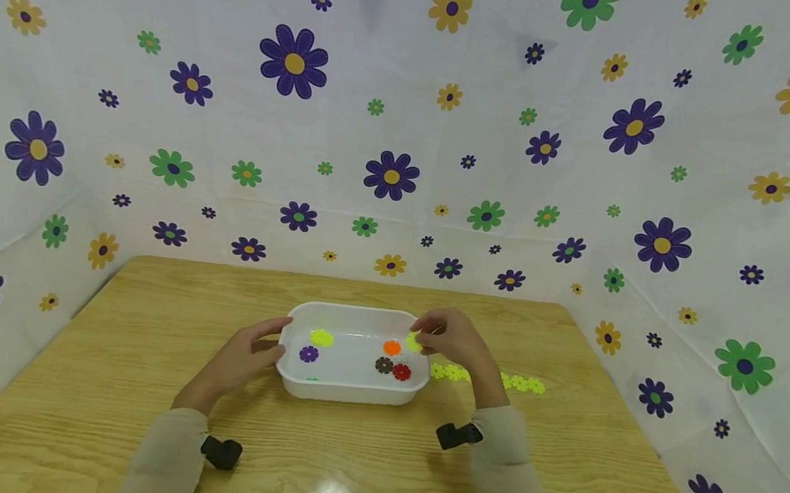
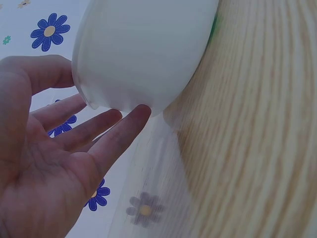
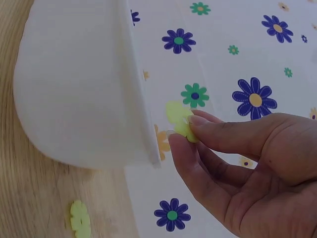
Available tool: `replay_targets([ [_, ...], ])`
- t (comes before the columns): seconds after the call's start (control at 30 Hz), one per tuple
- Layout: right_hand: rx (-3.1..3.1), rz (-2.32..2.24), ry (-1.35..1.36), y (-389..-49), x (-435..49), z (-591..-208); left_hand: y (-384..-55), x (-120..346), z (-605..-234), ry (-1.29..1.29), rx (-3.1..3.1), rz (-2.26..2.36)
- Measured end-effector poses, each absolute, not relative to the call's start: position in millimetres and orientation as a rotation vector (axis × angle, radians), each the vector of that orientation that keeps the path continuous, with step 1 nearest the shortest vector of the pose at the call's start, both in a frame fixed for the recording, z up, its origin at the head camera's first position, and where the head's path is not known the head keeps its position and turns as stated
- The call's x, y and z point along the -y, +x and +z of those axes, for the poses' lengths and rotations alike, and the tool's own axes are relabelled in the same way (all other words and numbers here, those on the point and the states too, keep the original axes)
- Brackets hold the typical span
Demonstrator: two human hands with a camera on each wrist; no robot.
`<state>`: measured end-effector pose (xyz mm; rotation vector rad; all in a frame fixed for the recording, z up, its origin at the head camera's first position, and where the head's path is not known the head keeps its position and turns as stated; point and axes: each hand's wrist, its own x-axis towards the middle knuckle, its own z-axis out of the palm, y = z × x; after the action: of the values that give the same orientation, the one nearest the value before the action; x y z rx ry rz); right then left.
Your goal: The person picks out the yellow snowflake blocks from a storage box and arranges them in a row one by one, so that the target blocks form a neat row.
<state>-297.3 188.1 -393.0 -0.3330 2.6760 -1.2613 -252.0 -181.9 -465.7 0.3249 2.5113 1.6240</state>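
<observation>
A white plastic tub [image 1: 345,390] stands on the wooden table, with several flower-shaped plastic discs inside. Among these are a purple disc [image 1: 309,354], an orange disc [image 1: 392,347], a brown disc [image 1: 384,365], a red disc [image 1: 402,372] and a yellow disc [image 1: 322,338]. At the tub's left end, my left hand [image 1: 245,358] holds the rim and outer wall with its fingertips. Above the right end, my right hand [image 1: 455,341] pinches a yellow flower disc [image 3: 179,120] between thumb and fingers. In the right wrist view that disc is apart from the tub wall.
Right of the tub lies a row of joined yellow discs [image 1: 525,383], partly hidden by my right forearm. A white cloth with printed flowers [image 1: 348,123] hangs behind the wooden table [image 1: 328,453] and along both sides.
</observation>
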Motion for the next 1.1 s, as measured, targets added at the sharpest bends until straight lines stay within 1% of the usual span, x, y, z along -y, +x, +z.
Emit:
replay_targets([
  [0.77,-2.755,-1.223,-0.279,-284.1,-290.3,-398.4,-250.7,180.3,-463.6,0.296,-2.515,1.626],
  [1.1,-2.757,-1.228,-0.179,-280.7,-313.7,-398.5,-251.1,181.3,-464.9,0.280,-2.536,1.598],
])
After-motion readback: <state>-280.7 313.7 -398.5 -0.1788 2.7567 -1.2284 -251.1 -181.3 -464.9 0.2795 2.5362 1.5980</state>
